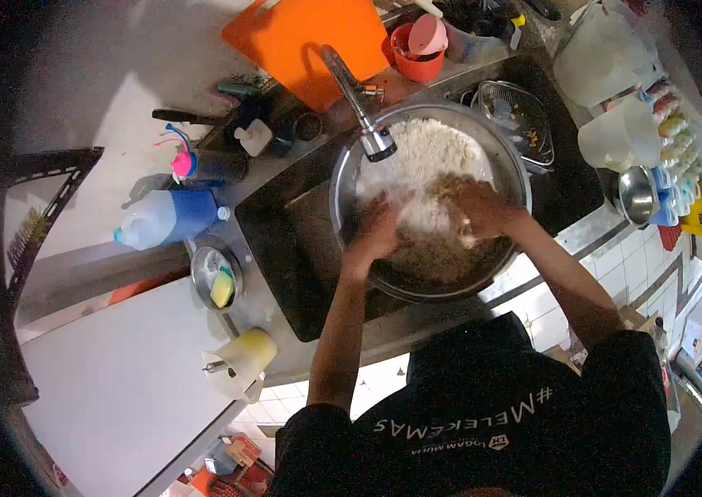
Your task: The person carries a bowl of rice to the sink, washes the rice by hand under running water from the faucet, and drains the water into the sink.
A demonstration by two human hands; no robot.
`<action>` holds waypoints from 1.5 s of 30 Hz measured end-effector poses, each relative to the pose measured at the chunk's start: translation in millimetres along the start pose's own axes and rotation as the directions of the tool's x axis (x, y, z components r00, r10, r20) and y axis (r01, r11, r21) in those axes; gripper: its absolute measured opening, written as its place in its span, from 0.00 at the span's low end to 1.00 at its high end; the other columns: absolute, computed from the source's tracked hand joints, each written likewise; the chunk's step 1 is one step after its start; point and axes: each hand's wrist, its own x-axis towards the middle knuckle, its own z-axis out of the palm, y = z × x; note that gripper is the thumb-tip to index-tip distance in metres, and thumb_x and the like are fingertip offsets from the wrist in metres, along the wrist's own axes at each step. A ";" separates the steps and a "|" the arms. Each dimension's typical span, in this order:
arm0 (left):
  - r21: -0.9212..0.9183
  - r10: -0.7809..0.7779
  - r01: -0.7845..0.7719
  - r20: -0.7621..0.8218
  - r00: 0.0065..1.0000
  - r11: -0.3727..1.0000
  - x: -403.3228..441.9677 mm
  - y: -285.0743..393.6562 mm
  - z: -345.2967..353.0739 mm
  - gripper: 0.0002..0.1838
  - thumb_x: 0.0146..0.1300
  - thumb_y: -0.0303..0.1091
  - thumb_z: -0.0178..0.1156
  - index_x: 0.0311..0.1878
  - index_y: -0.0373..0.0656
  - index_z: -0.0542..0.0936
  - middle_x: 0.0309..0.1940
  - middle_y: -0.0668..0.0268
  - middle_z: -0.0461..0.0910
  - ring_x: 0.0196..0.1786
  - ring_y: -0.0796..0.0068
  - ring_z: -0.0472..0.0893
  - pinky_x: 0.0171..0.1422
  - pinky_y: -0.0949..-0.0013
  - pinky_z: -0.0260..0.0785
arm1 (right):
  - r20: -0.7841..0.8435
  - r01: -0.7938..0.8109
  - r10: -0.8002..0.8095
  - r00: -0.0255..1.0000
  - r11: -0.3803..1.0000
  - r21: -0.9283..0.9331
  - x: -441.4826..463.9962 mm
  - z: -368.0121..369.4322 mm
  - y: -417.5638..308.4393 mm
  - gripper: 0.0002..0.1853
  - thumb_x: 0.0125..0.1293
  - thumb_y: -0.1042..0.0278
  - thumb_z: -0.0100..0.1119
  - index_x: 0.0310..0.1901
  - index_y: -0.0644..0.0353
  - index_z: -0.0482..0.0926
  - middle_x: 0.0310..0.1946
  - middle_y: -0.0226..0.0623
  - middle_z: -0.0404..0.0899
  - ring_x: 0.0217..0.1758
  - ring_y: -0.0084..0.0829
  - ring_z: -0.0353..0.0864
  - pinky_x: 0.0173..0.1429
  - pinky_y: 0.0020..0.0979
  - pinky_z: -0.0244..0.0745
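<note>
A large steel bowl [523, 178] sits over the sink, holding a heap of wet white rice [438, 142] with cloudy water around it. Both hands are down inside the bowl. My left hand [378, 225] touches the rice on the left side, its fingers partly hidden and smeared by motion. On the right, my right hand [483, 209] is in the rice too, with blurred fingers, so I cannot make out their grip. The head of a flexible tap [378, 143] hangs over the bowl's far left rim.
The bowl spans the dark double sink [284, 248]. Behind stand an orange cutting board [309, 45] and a red cup [415, 65]. A wire strainer [516, 112] lies right. At left are a jug of blue liquid [173, 218], a small bowl with a sponge [221, 287] and a pitcher [243, 360].
</note>
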 end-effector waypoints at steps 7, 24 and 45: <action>-0.154 -0.215 0.159 -0.484 0.848 0.975 76.7 -30.2 30.9 0.43 0.52 0.50 0.66 0.64 0.36 0.59 0.62 0.48 0.61 0.64 0.47 0.61 0.69 0.57 0.51 | -0.388 -0.030 0.203 0.899 0.913 0.407 93.2 4.6 38.1 0.36 0.54 0.49 0.60 0.61 0.62 0.63 0.59 0.54 0.65 0.62 0.49 0.65 0.67 0.42 0.57; -0.149 -0.350 0.324 -0.220 0.910 0.934 37.5 -30.6 52.2 0.46 0.49 0.43 0.66 0.68 0.40 0.53 0.64 0.46 0.56 0.66 0.50 0.58 0.68 0.55 0.52 | -0.044 -0.478 0.487 0.872 0.868 0.137 66.7 23.1 4.9 0.44 0.47 0.63 0.65 0.65 0.64 0.53 0.63 0.57 0.57 0.64 0.56 0.60 0.66 0.44 0.61; -0.584 0.202 -0.093 0.124 0.972 0.806 -11.7 11.6 -3.0 0.24 0.59 0.45 0.58 0.55 0.43 0.73 0.52 0.59 0.75 0.57 0.64 0.72 0.64 0.62 0.60 | -0.345 0.136 -0.080 0.935 0.980 0.143 -20.8 28.1 -18.6 0.35 0.53 0.53 0.62 0.62 0.54 0.64 0.64 0.52 0.58 0.70 0.47 0.52 0.68 0.51 0.50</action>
